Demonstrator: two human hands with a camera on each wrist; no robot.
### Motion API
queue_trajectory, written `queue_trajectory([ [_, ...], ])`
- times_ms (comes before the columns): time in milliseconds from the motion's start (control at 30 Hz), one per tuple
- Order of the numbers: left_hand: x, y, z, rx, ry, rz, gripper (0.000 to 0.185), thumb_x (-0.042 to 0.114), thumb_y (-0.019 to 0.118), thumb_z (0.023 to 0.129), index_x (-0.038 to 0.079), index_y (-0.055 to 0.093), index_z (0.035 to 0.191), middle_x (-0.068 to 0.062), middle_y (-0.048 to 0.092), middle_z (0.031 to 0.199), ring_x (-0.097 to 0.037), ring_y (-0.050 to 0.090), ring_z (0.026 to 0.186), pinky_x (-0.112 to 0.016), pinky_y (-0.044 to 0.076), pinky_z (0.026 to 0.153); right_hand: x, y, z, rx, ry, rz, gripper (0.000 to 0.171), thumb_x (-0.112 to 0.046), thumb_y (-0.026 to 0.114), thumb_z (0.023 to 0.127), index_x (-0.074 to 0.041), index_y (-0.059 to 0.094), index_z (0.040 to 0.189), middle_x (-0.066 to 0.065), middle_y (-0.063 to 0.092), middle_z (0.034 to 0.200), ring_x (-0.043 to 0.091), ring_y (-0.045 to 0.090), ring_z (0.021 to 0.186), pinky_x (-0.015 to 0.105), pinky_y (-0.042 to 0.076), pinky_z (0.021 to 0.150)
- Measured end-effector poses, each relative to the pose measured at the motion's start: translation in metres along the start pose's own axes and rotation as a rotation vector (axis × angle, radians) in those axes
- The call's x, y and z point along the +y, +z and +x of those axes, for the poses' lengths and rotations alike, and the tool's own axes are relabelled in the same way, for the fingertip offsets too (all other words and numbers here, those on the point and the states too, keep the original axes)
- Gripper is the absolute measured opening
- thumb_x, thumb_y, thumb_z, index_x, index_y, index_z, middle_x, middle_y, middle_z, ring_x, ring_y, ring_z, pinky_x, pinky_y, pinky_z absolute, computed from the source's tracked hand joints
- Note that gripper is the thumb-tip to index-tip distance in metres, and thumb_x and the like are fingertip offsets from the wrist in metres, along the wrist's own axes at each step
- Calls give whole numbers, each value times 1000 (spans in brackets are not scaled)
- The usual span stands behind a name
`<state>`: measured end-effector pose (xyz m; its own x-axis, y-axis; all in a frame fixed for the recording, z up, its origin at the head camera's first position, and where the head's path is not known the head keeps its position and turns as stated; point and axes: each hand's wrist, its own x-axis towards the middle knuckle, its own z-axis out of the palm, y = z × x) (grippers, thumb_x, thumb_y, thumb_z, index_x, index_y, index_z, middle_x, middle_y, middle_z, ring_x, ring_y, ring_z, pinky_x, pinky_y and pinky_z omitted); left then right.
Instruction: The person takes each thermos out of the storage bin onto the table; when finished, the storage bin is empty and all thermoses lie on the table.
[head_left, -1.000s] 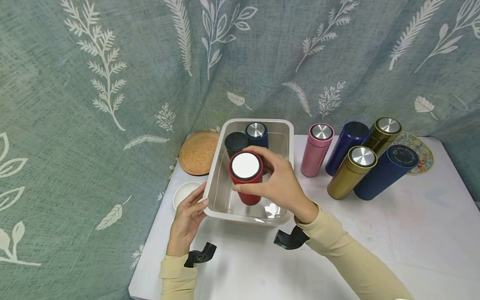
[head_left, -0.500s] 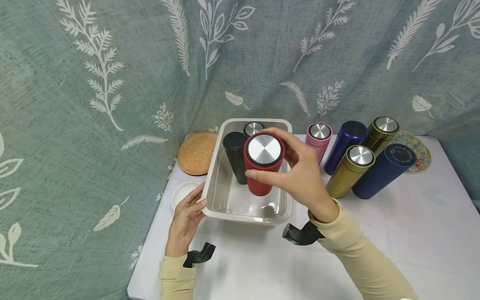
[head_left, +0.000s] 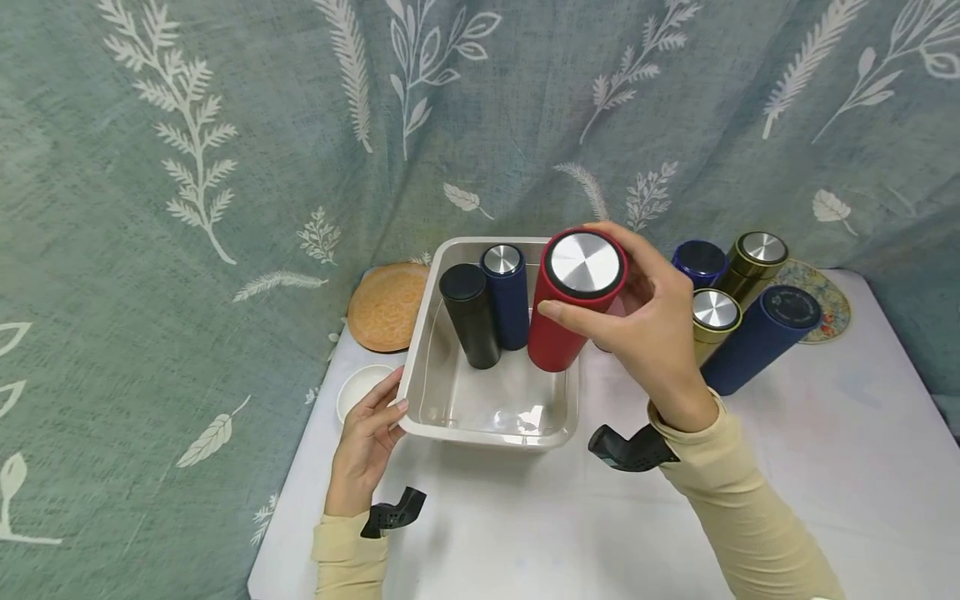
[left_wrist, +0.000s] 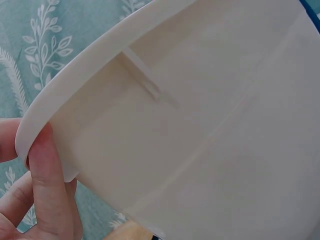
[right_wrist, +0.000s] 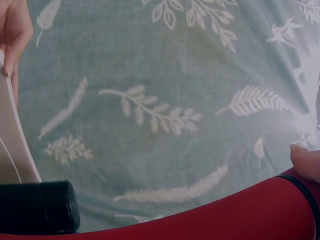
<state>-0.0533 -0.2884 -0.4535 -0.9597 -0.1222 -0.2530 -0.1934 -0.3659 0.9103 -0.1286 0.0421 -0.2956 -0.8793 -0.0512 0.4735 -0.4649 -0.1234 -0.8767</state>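
right hand [head_left: 648, 333] grips red flask [head_left: 572, 302] near its lid, tilted above the tray's right rim. left hand [head_left: 369, 433] pinches tray [head_left: 480, 429] near-left corner, likely steadying it.

White table [head_left: 525, 533] set against a leaf-print curtain. Directly on it: white bin [head_left: 427, 329] at centre-left; orange round mat [head_left: 384, 307] at far left; small white dish [head_left: 358, 388] just left of the bin; gold flasks [head_left: 712, 315], navy flasks [head_left: 757, 337] and a patterned coaster [head_left: 828, 310] at far right.
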Motion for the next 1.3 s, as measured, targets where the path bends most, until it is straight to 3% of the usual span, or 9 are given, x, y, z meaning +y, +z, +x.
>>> queue_trajectory([
  [700, 0, -1, 0, -14, 16, -19, 54, -6, 57, 95, 4, 48, 148, 2, 68, 124, -9, 71, 103, -21, 60, 78, 0, -32, 2, 142, 25, 18, 65, 9, 85, 68, -5, 66, 128, 8, 69, 119, 23, 67, 103, 19, 57, 88],
  [1067, 0, 0, 0, -13, 17, -6, 55, -6, 57, 95, 3, 47, 148, 2, 68, 124, -9, 70, 103, -21, 60, 77, 3, -44, 1, 154, 7, -2, 67, 12, 85, 66, -3, 65, 128, 7, 69, 118, 22, 66, 103, 18, 57, 88],
  [1300, 0, 0, 0, -7, 3, 11, 59, -4, 58, 95, 1, 40, 151, 2, 67, 125, -9, 70, 104, -21, 60, 78, 10, -46, -1, 142, 53, -129, 69, 8, 87, 67, -9, 66, 130, 4, 69, 121, 19, 67, 103, 16, 56, 87],
])
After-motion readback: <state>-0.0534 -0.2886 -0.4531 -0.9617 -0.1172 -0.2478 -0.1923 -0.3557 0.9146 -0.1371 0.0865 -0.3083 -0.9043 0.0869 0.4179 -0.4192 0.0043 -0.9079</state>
